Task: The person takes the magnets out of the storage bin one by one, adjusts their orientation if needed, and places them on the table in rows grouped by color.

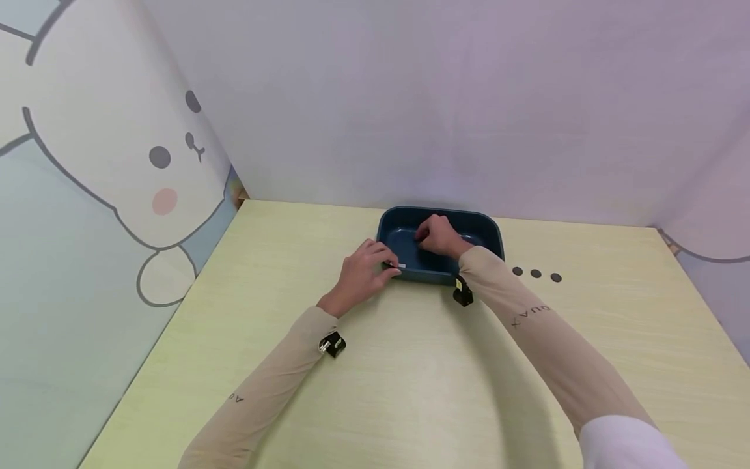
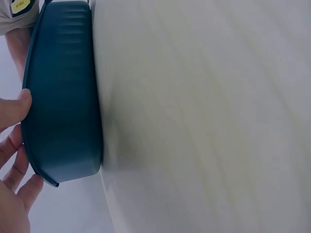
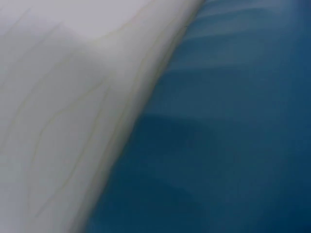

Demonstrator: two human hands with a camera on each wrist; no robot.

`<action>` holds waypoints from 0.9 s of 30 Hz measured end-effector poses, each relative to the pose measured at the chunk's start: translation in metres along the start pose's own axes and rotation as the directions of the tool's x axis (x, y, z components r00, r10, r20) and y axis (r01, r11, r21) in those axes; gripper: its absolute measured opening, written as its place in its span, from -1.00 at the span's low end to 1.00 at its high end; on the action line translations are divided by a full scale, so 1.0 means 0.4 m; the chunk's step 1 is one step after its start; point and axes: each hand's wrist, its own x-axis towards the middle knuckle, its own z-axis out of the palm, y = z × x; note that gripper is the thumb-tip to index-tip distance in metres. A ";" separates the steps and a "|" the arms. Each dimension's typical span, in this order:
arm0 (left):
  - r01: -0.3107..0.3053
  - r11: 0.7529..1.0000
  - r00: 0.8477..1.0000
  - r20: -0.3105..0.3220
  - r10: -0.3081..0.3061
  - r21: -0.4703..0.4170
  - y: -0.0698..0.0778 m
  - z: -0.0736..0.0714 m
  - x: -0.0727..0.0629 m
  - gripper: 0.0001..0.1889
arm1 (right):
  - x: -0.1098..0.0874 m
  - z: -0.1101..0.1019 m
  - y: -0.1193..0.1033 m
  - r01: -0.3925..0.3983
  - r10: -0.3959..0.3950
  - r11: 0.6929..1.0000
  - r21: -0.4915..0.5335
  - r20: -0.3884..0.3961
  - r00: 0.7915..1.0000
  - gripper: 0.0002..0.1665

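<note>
A dark blue rectangular basin (image 1: 430,276) stands on the table near the back wall. At its near left corner my left hand (image 1: 364,270) holds the rim. The left wrist view has the thumb (image 2: 20,108) against the outer wall and the fingers along the rim of the basin (image 2: 63,97). A small whitish strip (image 1: 401,266) shows by the left fingertips. My right hand (image 1: 439,236) reaches over the near side into the basin, fingers bent downward. Its fingertips are mostly hidden, and I cannot tell whether they hold anything. Blurred basin wall (image 3: 209,145) fills much of the right wrist view.
Three small dark discs (image 1: 536,273) lie in a row on the table (image 1: 410,378), right of the basin. A pale cloth wall (image 1: 445,117) rises behind the table. A curtain with a cartoon animal (image 1: 105,130) hangs along the left side.
</note>
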 end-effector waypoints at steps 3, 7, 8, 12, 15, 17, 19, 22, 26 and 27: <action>-0.009 1.000 1.000 -0.011 0.009 -0.003 -0.002 0.002 0.001 -0.89 | -0.006 0.001 0.006 0.036 -0.036 0.999 0.013 -0.021 0.999 -0.82; -0.004 1.000 1.000 -0.004 0.004 -0.010 -0.004 0.002 0.004 -0.89 | -0.015 -0.002 0.021 0.052 -0.047 0.995 0.083 -0.066 0.997 -0.88; -0.002 1.000 1.000 -0.001 0.002 -0.011 -0.005 0.002 0.005 -0.89 | -0.017 -0.005 0.026 0.054 -0.046 0.993 0.105 -0.076 0.996 -0.88; -0.004 1.000 1.000 0.002 0.004 -0.017 -0.005 0.003 0.010 -0.90 | -0.035 -0.025 0.040 0.056 -0.040 0.985 0.162 -0.100 0.994 -0.87; -0.007 1.000 1.000 -0.002 0.007 -0.022 -0.009 0.004 0.014 -0.90 | -0.055 -0.044 0.041 0.056 -0.037 0.986 0.159 -0.121 0.992 -0.86; 0.001 1.000 1.000 -0.001 -0.001 -0.026 -0.012 0.003 0.015 -0.91 | -0.069 -0.056 0.038 0.050 -0.030 0.986 0.158 -0.129 0.991 -0.85; 0.013 0.999 1.000 -0.004 -0.013 -0.034 -0.017 0.002 0.014 -0.91 | -0.083 -0.067 0.034 0.045 -0.023 0.986 0.163 -0.132 0.991 -0.85; 0.032 0.998 0.999 -0.007 -0.032 -0.048 -0.021 0.001 0.012 -0.91 | -0.106 -0.085 0.031 0.040 -0.015 0.981 0.190 -0.127 0.992 -0.83; 0.032 0.997 0.999 -0.003 -0.033 -0.069 -0.022 0.001 0.012 -0.91 | -0.134 -0.110 0.036 0.035 -0.006 0.972 0.233 -0.126 0.992 -0.81; 0.030 0.997 1.000 -0.004 -0.030 -0.076 -0.023 0.002 0.012 -0.91 | -0.141 -0.116 0.038 0.034 -0.003 0.970 0.241 -0.126 0.992 -0.81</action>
